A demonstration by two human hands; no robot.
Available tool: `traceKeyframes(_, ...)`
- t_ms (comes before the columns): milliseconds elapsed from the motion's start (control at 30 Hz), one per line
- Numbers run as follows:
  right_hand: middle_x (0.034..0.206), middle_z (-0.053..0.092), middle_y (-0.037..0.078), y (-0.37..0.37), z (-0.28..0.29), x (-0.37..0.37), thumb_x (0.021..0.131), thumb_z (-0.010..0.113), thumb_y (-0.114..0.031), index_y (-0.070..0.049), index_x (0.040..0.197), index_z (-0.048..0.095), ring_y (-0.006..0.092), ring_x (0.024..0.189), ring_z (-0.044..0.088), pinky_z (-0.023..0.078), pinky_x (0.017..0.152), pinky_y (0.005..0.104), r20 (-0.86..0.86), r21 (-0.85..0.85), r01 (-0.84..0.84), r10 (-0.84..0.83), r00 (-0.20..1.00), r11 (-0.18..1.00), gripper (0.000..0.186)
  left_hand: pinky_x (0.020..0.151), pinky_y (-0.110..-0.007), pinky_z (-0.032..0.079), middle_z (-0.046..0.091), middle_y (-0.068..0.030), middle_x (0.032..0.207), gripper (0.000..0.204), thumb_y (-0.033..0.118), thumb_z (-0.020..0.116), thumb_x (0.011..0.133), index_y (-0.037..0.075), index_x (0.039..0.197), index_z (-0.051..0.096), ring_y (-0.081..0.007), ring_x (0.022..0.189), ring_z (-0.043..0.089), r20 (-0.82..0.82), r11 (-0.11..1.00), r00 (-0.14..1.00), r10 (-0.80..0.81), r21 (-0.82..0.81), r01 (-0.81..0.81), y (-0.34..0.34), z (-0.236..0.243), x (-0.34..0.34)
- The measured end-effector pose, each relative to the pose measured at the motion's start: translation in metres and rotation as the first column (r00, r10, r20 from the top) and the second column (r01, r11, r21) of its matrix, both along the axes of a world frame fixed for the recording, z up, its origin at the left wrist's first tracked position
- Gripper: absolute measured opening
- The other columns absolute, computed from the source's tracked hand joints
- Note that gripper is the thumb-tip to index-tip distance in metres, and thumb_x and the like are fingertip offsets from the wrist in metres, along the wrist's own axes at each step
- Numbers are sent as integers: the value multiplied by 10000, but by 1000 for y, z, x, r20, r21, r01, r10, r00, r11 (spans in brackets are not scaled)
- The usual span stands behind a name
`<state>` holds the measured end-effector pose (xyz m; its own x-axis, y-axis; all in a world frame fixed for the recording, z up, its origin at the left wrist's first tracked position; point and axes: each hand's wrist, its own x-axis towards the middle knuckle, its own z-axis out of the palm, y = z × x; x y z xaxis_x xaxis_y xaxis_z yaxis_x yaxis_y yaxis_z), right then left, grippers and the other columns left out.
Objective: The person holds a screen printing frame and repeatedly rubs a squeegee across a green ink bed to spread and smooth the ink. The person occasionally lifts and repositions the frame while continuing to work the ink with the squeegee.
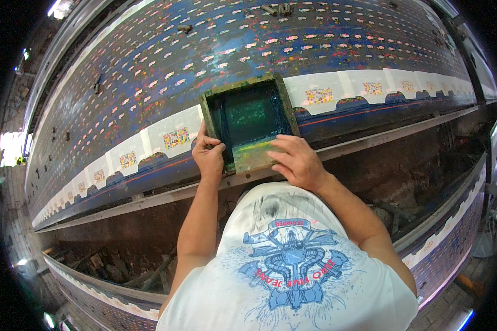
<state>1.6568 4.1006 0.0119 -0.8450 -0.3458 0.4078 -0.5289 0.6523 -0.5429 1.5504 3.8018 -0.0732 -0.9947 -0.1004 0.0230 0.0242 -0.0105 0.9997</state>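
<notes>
A wooden screen-printing frame (288, 107) with dark green ink on its mesh lies over a row of white printed pieces (150, 144) along the near edge of a long table. My left hand (207, 154) is closed on the frame's left side near the front corner. In the front part of the frame stands a flat, ink-stained squeegee (252, 156), tilted toward me. My right hand (296, 163) grips its right end, fingers bent over the board. The squeegee's lower edge and whatever lies under the mesh are hidden.
The long dark table (165, 60) is spotted with paint and small repeated prints. Small clamp-like pieces (284, 9) lie at its far side. A metal rail (149, 203) runs along the near edge. A second printed table (442, 251) stands behind me, beyond a debris-strewn gap.
</notes>
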Motion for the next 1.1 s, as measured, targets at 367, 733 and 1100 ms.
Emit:
traceKeyframes(367, 1189, 741, 123, -38, 14, -32, 948, 694, -140, -71, 1237, 792, 324, 1131, 698, 539, 1002, 456, 8, 224, -166, 168, 986, 960, 313, 1307, -441, 366, 487, -301, 1763, 254, -158, 736, 736, 74, 765, 637, -367, 1636, 495, -17, 999, 1000, -6, 50, 7, 1, -6, -1)
traceKeyframes(733, 1145, 764, 161, -34, 54, -103, 887, 715, -20, -88, 1208, 813, 402, 1186, 722, 593, 1023, 526, 462, 351, -315, 129, 877, 882, 343, 1260, -489, 419, 541, -271, 1736, 161, -81, 746, 747, 72, 748, 699, -401, 1539, 575, -84, 985, 996, 28, -165, -42, 5, -9, 1)
traceKeyframes(1100, 1155, 773, 163, -43, 29, -183, 902, 653, 58, -66, 1262, 807, 399, 1167, 739, 602, 1026, 516, 158, 369, 5, -68, 985, 929, 410, 1234, -493, 426, 536, -246, 1746, 174, -96, 744, 758, 70, 753, 692, -413, 1474, 567, -127, 973, 992, 10, -227, -39, 7, -7, 3)
